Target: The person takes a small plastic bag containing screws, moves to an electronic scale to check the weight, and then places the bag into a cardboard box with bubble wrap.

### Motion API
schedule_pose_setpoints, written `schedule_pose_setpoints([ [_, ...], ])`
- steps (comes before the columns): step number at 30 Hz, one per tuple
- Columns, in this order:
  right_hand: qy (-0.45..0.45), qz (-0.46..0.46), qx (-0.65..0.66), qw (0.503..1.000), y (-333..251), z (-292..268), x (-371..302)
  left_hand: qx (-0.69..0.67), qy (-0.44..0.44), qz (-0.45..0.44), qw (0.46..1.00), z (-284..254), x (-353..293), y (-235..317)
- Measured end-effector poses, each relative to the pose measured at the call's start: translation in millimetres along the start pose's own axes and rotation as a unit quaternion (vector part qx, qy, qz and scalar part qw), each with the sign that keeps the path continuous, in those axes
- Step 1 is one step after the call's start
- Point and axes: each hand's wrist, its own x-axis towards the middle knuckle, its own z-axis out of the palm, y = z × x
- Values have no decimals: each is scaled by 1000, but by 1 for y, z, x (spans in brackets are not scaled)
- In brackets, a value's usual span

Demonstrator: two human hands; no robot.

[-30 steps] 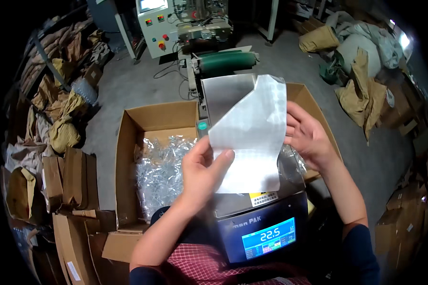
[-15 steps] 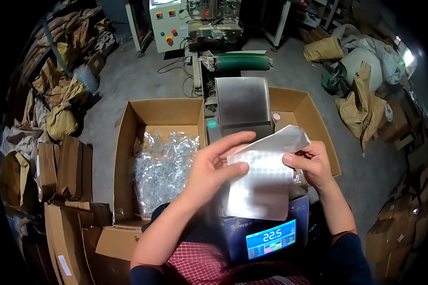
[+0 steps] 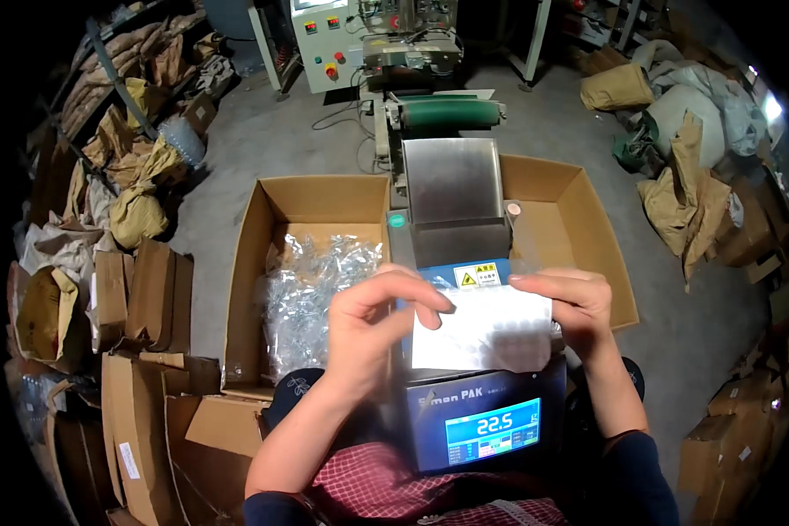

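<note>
Hold the white sheet [image 3: 486, 337] over the top of the blue-fronted machine [image 3: 430, 438], near its front edge, without covering the lit display [image 3: 491, 425] below. Grip firmly with the right hand [image 3: 583, 302], clamped with thumb and fingers on the upper right corner of the sheet, and treat that corner as the anchor. With the left hand [image 3: 373, 316], work lightly at the upper left corner: placed there with fingertips close together on the sheet, but impossible to judge from this angle whether truly pinched or only resting. Draw both corners gently apart to straighten the upper edge, without hard tugging, for fear of a crease or tear. Tip slightly to cut the glare, probably too strong for reading the faint pattern. Support the loose lower edge with a spare finger in case of sagging, likely thin and limp in handling. Mind the height too: hard to say here whether touching the machine or just above. Stay between the left carton [image 3: 324, 200], with clear packets [image 3: 320, 302] heaped short of its far edge, and the right carton [image 3: 548, 210]. Avoid snagging on the metal plate [image 3: 451, 180], towards the machine's far edge.
</note>
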Motion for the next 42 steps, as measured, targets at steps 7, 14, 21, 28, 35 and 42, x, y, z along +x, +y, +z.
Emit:
schedule_pose_setpoints([
  [7,15,-209,-81,975,-4,-11,-13,-107,88,-227,964,-2,-5,35],
  [14,33,-246,-240,938,6,-19,-6,88,42,-228,969,26,-11,27],
  [21,-54,-167,-11,984,-10,-36,32,328,-100,-118,932,34,-13,25],
  [28,-143,-176,40,973,-13,-10,40,307,-37,-82,947,42,-31,20],
  [35,-245,-102,69,962,-16,-6,36,63,36,-214,974,43,-17,50],
  [42,-190,-270,70,941,-39,-19,50,-100,-91,-347,928,24,-10,19],
])
